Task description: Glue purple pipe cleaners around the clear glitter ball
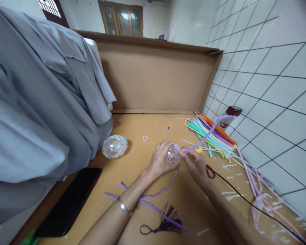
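My left hand (159,157) is closed around a clear plastic ball (172,156) speckled with coloured bits. Between the thumb and fingers of my right hand (196,166) is a lavender pipe cleaner (211,132); its lower end meets the ball's top, and its long free end curves up to the right. Whether it is fixed to the ball, I cannot tell. Another purple pipe cleaner (165,188) winds over the table below my left hand. A dark purple tassel (168,221) with a loop lies near the front edge.
A second speckled clear ball (114,146) sits at left, near a black phone (71,202) and draped grey cloth (53,112). Bundled coloured pipe cleaners (211,132) lie at right, with a black cable (241,195) in front. A cardboard panel (155,75) stands behind; tiled wall borders the right.
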`<state>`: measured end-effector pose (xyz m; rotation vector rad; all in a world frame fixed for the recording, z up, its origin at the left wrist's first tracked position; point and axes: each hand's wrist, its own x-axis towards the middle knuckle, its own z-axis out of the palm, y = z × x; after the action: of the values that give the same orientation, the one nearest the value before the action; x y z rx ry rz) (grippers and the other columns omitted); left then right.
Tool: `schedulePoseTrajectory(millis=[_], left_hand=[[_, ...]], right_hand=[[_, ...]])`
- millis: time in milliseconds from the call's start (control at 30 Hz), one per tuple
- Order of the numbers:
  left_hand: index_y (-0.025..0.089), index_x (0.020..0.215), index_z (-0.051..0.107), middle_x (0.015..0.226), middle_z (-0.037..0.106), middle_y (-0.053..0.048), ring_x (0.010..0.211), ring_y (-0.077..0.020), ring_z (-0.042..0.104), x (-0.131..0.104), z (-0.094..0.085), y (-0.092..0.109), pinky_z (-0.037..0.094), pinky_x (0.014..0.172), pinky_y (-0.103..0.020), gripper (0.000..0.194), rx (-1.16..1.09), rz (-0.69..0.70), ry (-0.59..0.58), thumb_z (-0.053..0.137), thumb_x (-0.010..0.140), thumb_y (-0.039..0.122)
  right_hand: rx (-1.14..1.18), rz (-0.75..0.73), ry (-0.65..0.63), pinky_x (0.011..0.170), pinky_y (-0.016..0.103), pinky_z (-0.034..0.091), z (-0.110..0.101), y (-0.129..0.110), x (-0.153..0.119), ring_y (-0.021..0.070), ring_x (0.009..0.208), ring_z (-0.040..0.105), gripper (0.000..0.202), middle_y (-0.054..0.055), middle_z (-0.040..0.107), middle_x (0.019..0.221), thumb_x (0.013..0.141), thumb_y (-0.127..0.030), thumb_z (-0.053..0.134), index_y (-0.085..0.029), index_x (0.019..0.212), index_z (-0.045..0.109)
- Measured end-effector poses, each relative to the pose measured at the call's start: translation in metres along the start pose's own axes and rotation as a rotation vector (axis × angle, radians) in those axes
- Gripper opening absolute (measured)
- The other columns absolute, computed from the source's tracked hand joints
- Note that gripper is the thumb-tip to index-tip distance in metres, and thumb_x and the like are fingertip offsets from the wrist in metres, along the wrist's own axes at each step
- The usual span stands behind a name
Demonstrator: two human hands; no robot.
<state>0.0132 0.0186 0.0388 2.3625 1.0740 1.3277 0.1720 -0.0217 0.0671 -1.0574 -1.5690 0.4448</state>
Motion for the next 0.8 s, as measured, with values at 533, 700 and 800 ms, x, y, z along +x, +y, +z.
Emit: schedulePoseTrajectory(millis=[533, 700, 800], left_hand=[[0.02, 0.115, 0.052, 0.119, 0.061, -0.011, 0.113, -0.0272, 0.06, 0.0022, 0.0011, 0.0023, 0.051, 0.098, -0.043, 0.061, -0.1, -0.113, 0.038, 0.078, 0.061, 0.027], [0.021, 0.113, 0.053, 0.115, 0.061, -0.009, 0.109, -0.0253, 0.061, 0.0035, 0.0001, 0.0062, 0.051, 0.096, -0.04, 0.059, -0.152, -0.17, 0.041, 0.077, 0.059, 0.026], [0.021, 0.112, 0.053, 0.112, 0.062, -0.007, 0.106, -0.0244, 0.063, 0.0032, 0.0023, 0.0062, 0.052, 0.093, -0.039, 0.06, -0.189, -0.228, 0.052, 0.079, 0.057, 0.027]], right_hand=[[0.098, 0.134, -0.017, 0.096, 0.04, 0.047, 0.0043, 0.0026, 0.0001, 0.0248, 0.109, 0.063, 0.015, 0.007, 0.07, 0.111, 0.078, -0.035, 0.066, -0.024, 0.073, 0.075], [0.138, 0.168, -0.016, 0.092, 0.038, 0.051, 0.0077, 0.0001, -0.0004, 0.0241, 0.106, 0.064, 0.015, 0.007, 0.071, 0.109, 0.077, -0.034, 0.065, -0.024, 0.075, 0.076], [0.126, 0.164, 0.005, 0.092, 0.04, 0.051, 0.0096, 0.0014, -0.0013, 0.0241, 0.104, 0.065, 0.015, 0.007, 0.072, 0.108, 0.077, -0.034, 0.065, -0.024, 0.075, 0.076]])
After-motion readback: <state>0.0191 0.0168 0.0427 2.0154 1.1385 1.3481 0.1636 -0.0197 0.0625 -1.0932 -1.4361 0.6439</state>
